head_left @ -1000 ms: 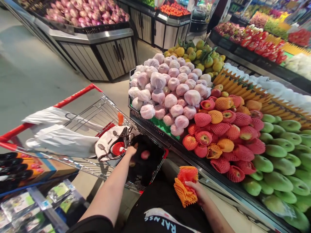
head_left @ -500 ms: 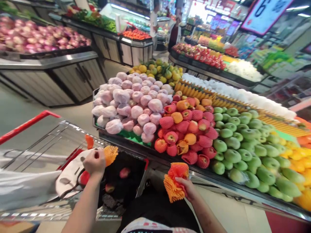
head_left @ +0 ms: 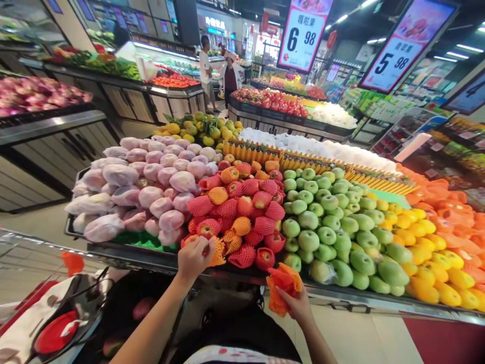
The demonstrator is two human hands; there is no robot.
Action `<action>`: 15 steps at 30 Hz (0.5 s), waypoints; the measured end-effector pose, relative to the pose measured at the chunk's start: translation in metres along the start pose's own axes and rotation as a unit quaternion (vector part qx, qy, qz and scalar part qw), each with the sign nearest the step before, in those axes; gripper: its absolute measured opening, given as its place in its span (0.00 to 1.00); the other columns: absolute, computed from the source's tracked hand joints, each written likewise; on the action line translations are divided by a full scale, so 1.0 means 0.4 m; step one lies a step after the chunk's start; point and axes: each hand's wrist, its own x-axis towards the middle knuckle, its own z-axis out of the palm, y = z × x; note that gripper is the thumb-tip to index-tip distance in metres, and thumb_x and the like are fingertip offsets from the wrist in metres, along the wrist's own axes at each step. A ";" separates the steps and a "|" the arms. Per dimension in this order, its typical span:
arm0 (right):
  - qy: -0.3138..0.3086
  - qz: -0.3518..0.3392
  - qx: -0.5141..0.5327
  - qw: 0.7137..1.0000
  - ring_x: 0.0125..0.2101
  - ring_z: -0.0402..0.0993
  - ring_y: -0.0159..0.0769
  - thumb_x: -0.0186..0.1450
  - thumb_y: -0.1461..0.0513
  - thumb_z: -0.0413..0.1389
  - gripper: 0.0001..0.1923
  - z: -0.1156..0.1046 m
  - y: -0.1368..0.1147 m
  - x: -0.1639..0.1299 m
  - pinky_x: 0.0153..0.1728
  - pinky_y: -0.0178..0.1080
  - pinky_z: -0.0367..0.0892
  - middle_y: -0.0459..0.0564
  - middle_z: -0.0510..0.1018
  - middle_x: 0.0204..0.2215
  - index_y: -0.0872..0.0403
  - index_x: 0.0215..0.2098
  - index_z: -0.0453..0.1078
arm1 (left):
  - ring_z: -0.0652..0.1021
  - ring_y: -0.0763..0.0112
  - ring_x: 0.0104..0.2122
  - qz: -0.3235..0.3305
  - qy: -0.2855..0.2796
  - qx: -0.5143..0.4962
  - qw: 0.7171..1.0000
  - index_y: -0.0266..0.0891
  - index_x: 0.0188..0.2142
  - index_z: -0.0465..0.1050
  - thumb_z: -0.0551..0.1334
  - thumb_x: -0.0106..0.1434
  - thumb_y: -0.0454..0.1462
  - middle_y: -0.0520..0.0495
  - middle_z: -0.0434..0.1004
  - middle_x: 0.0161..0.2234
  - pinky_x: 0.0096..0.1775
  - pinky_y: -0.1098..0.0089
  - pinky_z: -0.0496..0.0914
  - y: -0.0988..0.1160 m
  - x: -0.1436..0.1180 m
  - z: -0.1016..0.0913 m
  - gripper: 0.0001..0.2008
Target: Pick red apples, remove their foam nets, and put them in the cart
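My left hand [head_left: 194, 258] is raised at the front edge of the fruit display, closed on an orange foam net sleeve [head_left: 219, 251] right by the pile of netted red apples [head_left: 238, 212]. My right hand [head_left: 295, 303] hangs lower, in front of the stand's rim, and grips bunched orange foam net sleeves [head_left: 282, 285]. Below my left arm is a black bag [head_left: 125, 313] in the shopping cart, with a couple of bare apples dimly visible inside.
Pale wrapped fruit [head_left: 151, 187] lies left of the apples, green apples [head_left: 329, 227] to the right, yellow and orange fruit beyond. The shopping cart [head_left: 22, 242] stands at lower left with a white and red helmet [head_left: 45, 323]. Two people [head_left: 217, 73] stand far down the aisle under price signs.
My left hand rose from the cart's black bag to the apple pile, carrying an orange net sleeve. The view tilted up and right. My right hand kept its sleeves.
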 end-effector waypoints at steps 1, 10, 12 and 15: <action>-0.002 -0.041 -0.027 0.999 0.46 0.83 0.54 0.48 0.52 0.76 0.34 -0.036 -0.023 0.024 0.53 0.57 0.77 0.56 0.86 0.45 0.51 0.51 0.75 | 0.70 0.72 0.18 0.005 0.001 0.004 1.000 0.42 0.20 0.63 0.58 0.71 0.37 0.54 0.67 0.16 0.27 0.70 0.60 0.031 0.008 0.016 0.21; -0.022 -0.309 -0.294 0.904 0.51 0.76 0.52 0.58 0.51 0.67 0.31 -0.108 -0.401 0.347 0.57 0.56 0.69 0.57 0.79 0.52 0.51 0.56 0.70 | 0.69 0.70 0.18 -0.147 -0.078 0.031 0.986 0.44 0.19 0.61 0.53 0.71 0.43 0.53 0.66 0.16 0.26 0.68 0.60 0.205 0.000 0.069 0.23; -0.021 -0.330 -0.310 0.891 0.54 0.73 0.54 0.56 0.51 0.67 0.32 -0.064 -0.456 0.437 0.59 0.57 0.67 0.59 0.78 0.54 0.52 0.56 0.69 | 0.69 0.70 0.18 -0.163 -0.092 0.055 0.981 0.44 0.19 0.60 0.53 0.71 0.44 0.53 0.66 0.15 0.26 0.68 0.60 0.217 -0.020 0.053 0.23; -0.035 -0.280 -0.251 0.926 0.58 0.71 0.53 0.54 0.49 0.69 0.40 0.016 -0.503 0.559 0.61 0.55 0.67 0.59 0.77 0.54 0.55 0.59 0.66 | 0.69 0.70 0.17 -0.184 -0.101 0.101 0.972 0.44 0.18 0.61 0.53 0.70 0.45 0.52 0.66 0.15 0.25 0.68 0.60 0.223 -0.055 0.018 0.23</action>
